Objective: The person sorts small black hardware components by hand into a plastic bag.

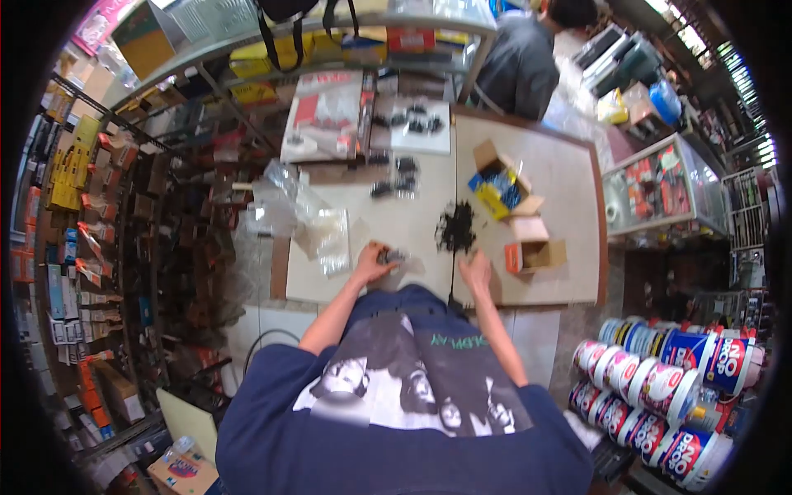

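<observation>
My left hand (374, 262) is closed around a small clear plastic bag (398, 256) with dark pieces inside, low over the table's near edge. My right hand (476, 271) is at the near side of a pile of small black parts (455, 227), its fingers curled together. Whatever may be between those fingers is too small to make out. Left of my left hand lie clear plastic bags (333, 239), some flat and some crumpled. Further back on the table are several filled bags of black parts (404, 175).
An open carton (528, 202) with blue and yellow packs and a small orange box (528, 256) stand on the right. A large flat box (323, 115) lies at the back left. Paint buckets (652, 384) are stacked at right. Another person (516, 66) is beyond the table.
</observation>
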{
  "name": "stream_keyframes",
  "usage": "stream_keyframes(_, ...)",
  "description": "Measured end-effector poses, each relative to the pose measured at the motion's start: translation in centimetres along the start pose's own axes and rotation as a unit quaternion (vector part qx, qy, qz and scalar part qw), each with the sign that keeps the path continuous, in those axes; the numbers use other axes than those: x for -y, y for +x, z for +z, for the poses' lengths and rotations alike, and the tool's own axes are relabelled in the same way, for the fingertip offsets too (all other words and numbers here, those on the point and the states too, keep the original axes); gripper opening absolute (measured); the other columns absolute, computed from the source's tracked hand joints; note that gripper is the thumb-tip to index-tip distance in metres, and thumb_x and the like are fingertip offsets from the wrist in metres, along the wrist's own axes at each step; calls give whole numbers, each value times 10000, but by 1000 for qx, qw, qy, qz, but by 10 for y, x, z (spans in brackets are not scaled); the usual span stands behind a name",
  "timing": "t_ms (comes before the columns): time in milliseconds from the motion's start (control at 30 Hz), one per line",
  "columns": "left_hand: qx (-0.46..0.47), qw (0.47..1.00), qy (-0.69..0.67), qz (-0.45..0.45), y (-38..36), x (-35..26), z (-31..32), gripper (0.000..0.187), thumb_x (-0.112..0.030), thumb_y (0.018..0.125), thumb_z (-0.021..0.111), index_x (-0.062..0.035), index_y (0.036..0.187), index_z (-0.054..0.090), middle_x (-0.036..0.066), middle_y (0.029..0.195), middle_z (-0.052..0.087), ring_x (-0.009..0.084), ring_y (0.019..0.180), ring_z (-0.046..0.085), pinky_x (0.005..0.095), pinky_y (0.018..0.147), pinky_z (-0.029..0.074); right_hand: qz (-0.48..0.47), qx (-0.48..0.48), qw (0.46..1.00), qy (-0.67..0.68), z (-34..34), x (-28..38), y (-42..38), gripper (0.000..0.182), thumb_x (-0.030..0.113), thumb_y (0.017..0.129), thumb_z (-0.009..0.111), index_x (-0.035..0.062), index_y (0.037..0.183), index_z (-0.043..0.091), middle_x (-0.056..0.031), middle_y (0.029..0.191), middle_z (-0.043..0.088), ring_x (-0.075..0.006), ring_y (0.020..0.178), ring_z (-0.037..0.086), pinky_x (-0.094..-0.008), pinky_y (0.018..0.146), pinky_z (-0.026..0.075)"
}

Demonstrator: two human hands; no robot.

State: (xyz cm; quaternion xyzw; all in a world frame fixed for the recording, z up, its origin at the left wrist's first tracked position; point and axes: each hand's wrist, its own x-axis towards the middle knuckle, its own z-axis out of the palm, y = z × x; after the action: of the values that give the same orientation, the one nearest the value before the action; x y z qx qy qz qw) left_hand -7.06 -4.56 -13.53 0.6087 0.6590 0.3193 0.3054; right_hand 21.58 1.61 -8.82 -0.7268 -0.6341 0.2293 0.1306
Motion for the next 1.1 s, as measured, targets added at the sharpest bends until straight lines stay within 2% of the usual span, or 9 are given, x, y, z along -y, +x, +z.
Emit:
stream_keyframes(233, 4, 1000, -2, 3, -2, -11, -7, 470, -428, 626, 776, -92, 930, 650, 117, 899, 581, 273, 866, 560, 360, 785, 465, -30, -12, 999, 15, 14, -15, -6, 406, 213, 707, 712, -5, 1006, 546, -183, 798, 634, -350, 804, 615, -427, 731, 481)
stream_keyframes(300, 6, 1000, -15, 0, 0, -12, -9, 470, -425, 628, 776, -88, 931, 649, 117, 905, 581, 272, 870, 561, 360, 788, 466, 12, 23, 999, 30, 7, -8, -9, 379, 163, 694, 703, -4, 999, 550, -168, 760, 640, -336, 798, 624, -421, 726, 483)
stream_keyframes(533, 16, 1000, -24, -12, -4, -11, -8, 485, -439, 635, 770, -86, 944, 649, 117, 935, 583, 269, 888, 562, 357, 795, 466, 14, 23, 998, 50, 5, 0, -2, 363, 127, 670, 686, 4, 987, 559, -143, 737, 655, -303, 770, 643, -388, 739, 494)
stream_keyframes(667, 26, 999, -22, -24, -4, -16, -11, 509, -470, 640, 758, -88, 958, 651, 120, 951, 578, 267, 891, 561, 356, 805, 464, -37, 68, 988, 133, 0, 36, 3, 393, 127, 675, 710, -11, 1004, 546, -141, 797, 670, -236, 761, 657, -336, 710, 513)
stream_keyframes(733, 32, 999, -23, -30, -3, -20, -14, 522, -484, 643, 752, -86, 963, 650, 124, 955, 577, 270, 899, 560, 358, 811, 462, -71, 130, 965, 219, -2, 68, 3, 368, 110, 712, 710, -17, 1009, 536, -132, 824, 671, -202, 751, 655, -315, 672, 519)
stream_keyframes(767, 31, 999, -14, -22, -3, -20, -14, 523, -463, 648, 759, -74, 977, 640, 130, 956, 569, 270, 898, 560, 354, 804, 466, -72, 128, 965, 218, -1, 82, 2, 368, 110, 712, 710, -17, 1009, 536, -132, 824, 671, -202, 751, 655, -315, 672, 519)
stream_keyframes(833, 30, 999, -5, -14, -5, -18, -15, 526, -442, 654, 766, -62, 991, 629, 136, 957, 562, 269, 897, 559, 349, 798, 469, -157, 192, 943, 223, 2, 107, -1, 339, 99, 743, 699, -15, 1014, 530, -128, 837, 669, -187, 750, 650, -301, 663, 521)
stream_keyframes(933, 37, 999, -11, -12, -3, -10, -12, 543, -433, 647, 773, -58, 1009, 622, 138, 958, 561, 274, 906, 558, 351, 811, 464, -176, 251, 926, 219, 12, 126, -5, 357, 115, 731, 685, 4, 1033, 530, -132, 832, 673, -222, 785, 662, -326, 715, 517)
stream_keyframes(1100, 49, 998, -38, -9, -2, -8, -15, 552, -474, 636, 760, -69, 991, 637, 143, 977, 577, 285, 929, 564, 357, 828, 466, -193, 234, 933, 196, 9, 116, -5, 322, 108, 747, 691, -2, 1012, 545, -121, 816, 669, -184, 754, 653, -303, 698, 516)
